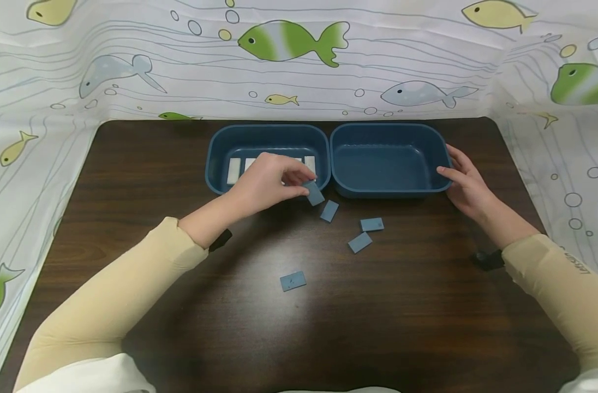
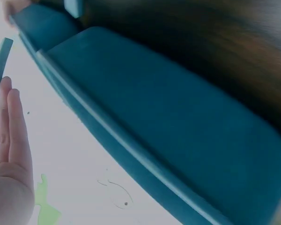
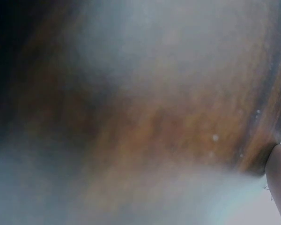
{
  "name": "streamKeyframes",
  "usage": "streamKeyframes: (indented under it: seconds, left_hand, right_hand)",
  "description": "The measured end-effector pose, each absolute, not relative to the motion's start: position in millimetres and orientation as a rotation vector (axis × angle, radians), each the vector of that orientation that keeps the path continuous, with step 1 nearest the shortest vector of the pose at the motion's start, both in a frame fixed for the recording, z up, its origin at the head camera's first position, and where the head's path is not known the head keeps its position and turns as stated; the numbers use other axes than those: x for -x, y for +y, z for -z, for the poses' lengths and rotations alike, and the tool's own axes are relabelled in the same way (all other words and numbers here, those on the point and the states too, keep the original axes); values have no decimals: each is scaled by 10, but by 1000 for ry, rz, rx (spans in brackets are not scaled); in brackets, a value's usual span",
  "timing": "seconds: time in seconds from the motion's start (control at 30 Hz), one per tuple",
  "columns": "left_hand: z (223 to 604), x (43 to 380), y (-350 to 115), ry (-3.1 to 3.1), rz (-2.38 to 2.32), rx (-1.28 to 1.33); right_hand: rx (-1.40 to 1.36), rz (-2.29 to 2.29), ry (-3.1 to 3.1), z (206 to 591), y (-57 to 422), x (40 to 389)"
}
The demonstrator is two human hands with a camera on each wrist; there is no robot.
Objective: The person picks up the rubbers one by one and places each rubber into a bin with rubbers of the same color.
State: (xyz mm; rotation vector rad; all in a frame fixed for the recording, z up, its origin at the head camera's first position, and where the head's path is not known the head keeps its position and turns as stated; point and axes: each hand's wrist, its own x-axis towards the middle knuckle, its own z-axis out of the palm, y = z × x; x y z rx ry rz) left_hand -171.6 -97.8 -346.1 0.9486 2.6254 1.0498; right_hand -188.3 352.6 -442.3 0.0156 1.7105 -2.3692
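My left hand (image 1: 264, 183) pinches a small blue-grey rectangular block (image 1: 314, 193) between thumb and fingers, over the front right rim of the left blue bin (image 1: 217, 143). In the left wrist view that block (image 2: 2, 65) stands at the fingertips. White blocks (image 1: 234, 171) lie in the left bin, partly hidden by the hand. My right hand (image 1: 468, 183) holds the right end of the right blue bin (image 1: 387, 164), thumb at the rim and fingers along the outside. Only a sliver of the right hand (image 3: 278, 180) enters the right wrist view, which is blurred.
On the dark wooden table (image 1: 402, 311), loose blue-grey blocks lie in front of the bins: one block (image 1: 329, 211) near their junction, a pair (image 1: 371, 224) farther right, another block (image 1: 293, 281) closer to me. A fish-patterned white curtain (image 1: 191, 82) borders the table's back and sides.
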Motion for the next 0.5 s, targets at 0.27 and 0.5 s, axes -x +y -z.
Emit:
streamKeyframes:
  seconds: [0.27,0.5]
  left_hand:
    - [3332,1961,-733,2594,-1059,-927]
    - [3234,2194,-536,2562,-1008,-934]
  right_hand:
    - [-16,2359,1722,4415,3524,1883]
    - [-12,2362,1722,4418,3525,1887]
